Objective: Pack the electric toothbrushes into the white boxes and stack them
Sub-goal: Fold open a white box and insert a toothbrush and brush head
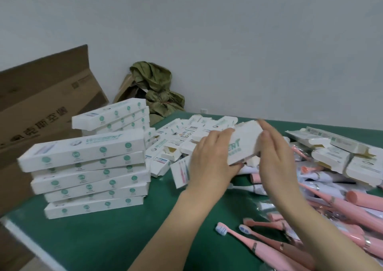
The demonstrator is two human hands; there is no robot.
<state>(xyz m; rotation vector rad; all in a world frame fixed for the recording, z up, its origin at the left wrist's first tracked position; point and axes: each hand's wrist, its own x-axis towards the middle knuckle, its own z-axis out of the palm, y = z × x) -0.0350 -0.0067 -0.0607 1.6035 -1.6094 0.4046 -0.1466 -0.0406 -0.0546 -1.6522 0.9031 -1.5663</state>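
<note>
My left hand [209,163] grips the near end of a white box [244,144] with green lettering, held above the green table [116,233]. My right hand [273,158] lies flat with straight fingers against the box's far end, where a flap stands open. Whether a toothbrush is inside is hidden. Several pink electric toothbrushes [275,246] lie loose at the lower right. A stack of closed white boxes [89,177] stands at the left, with a second stack [116,117] behind it.
Loose empty white boxes [182,138] lie scattered behind my hands, and more boxes [339,156] pile up at the right. A brown cardboard carton [41,109] stands off the table's left edge. A green crumpled bag [157,88] sits against the wall.
</note>
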